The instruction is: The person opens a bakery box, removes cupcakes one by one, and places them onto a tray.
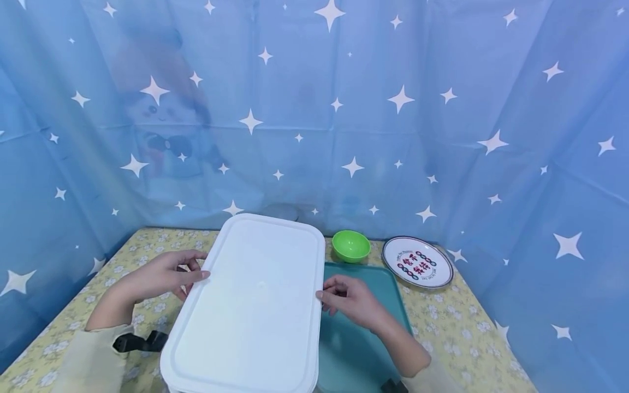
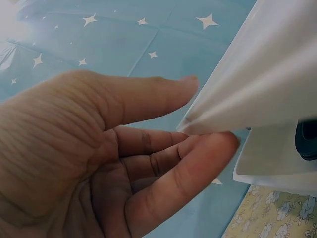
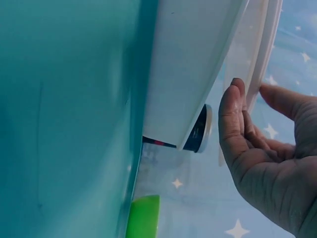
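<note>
A white rectangular lid (image 1: 255, 300) is held between both hands in the head view, covering most of what lies beneath it. My left hand (image 1: 172, 273) grips its left edge, thumb on the upper side and fingers beneath. At the opposite edge my right hand (image 1: 349, 299) pinches the rim between thumb and fingers. Under the lid stands a white bin, its wall (image 3: 188, 64) visible in the right wrist view with a gap between the two. The left wrist view also has the bin's edge (image 2: 267, 182) below the raised lid, and a dark object (image 2: 307, 141) between them.
Right of the bin lies a teal tray (image 1: 361, 349). Behind it are a green bowl (image 1: 351, 246) and a white plate (image 1: 417, 262) with red characters. A dark round container (image 3: 200, 130) shows past the bin's end. Blue star curtains surround the flowered table (image 1: 442, 311).
</note>
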Action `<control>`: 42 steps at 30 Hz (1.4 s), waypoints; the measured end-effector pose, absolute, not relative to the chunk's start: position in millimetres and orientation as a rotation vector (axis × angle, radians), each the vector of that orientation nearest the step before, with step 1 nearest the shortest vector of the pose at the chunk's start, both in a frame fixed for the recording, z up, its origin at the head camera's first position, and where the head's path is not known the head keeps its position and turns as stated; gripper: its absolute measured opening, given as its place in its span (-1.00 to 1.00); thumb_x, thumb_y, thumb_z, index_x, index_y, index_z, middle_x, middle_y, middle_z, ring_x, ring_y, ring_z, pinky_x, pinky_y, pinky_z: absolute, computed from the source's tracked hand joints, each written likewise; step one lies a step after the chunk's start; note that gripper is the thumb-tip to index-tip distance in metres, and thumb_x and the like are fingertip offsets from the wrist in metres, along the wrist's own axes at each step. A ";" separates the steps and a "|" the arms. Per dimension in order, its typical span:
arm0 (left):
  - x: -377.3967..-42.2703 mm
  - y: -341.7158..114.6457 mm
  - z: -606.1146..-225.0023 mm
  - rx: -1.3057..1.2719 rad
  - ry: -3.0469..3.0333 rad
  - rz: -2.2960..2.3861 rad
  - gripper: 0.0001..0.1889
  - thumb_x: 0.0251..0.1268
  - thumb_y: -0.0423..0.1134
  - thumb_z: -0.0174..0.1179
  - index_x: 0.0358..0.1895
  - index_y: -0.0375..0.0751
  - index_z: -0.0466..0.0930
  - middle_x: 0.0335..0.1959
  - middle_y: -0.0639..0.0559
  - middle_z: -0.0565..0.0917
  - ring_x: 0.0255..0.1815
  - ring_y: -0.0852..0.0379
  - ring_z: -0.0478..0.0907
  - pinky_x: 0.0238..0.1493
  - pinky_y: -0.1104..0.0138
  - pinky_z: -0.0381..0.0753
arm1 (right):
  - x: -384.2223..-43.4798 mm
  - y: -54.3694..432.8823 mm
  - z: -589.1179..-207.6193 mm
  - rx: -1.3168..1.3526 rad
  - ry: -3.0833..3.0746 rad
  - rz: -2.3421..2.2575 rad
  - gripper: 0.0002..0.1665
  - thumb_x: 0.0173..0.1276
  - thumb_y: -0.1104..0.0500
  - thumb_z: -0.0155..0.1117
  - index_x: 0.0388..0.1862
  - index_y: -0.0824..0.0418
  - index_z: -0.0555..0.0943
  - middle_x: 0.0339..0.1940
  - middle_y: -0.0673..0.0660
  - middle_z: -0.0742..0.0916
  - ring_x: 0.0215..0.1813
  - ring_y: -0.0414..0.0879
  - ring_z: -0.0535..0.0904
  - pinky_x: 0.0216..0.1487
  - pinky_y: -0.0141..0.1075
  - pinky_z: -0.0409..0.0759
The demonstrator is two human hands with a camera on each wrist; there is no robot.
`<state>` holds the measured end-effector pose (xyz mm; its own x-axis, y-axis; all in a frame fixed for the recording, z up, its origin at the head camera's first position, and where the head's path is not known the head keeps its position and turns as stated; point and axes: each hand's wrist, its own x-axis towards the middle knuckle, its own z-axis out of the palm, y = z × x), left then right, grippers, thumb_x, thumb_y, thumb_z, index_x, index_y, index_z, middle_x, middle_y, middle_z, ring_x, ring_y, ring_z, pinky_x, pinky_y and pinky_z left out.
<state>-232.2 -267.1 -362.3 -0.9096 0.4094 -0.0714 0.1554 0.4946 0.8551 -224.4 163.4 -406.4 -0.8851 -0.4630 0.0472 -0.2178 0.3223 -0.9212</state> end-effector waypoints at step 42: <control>-195.4 -413.8 -338.9 0.183 2.546 1.359 -0.23 0.55 -0.12 0.10 0.56 -0.50 -0.04 0.09 -0.33 0.43 -0.21 -0.10 0.64 -0.20 0.09 0.73 | -260.6 12.7 -346.1 -0.821 2.186 -1.540 -0.77 0.43 0.07 0.35 -0.10 0.21 0.69 -0.28 0.17 0.79 -0.15 0.18 0.73 -0.18 -0.14 0.73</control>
